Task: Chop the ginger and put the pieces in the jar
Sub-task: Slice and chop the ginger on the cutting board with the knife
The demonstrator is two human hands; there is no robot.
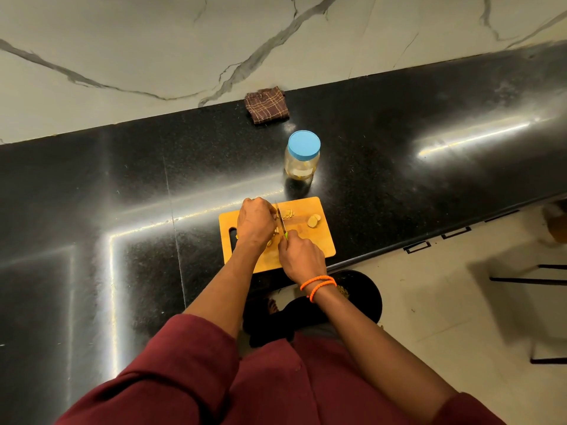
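A wooden cutting board (319,240) lies at the front edge of the black counter. My left hand (256,222) curls over a piece of ginger on the board, mostly hiding it. My right hand (302,254) grips a knife (281,220) by its green handle, the blade running along my left fingers. Thin ginger slices (287,213) lie just right of the blade, and two round slices (313,220) lie further right. A clear jar (302,162) with a blue lid on stands behind the board, with some pieces at its bottom.
A folded brown checked cloth (267,105) lies at the back of the counter against the marble wall (153,41). A black round bin (365,299) stands on the floor below the counter edge. Dark metal frame legs (540,280) are at the right.
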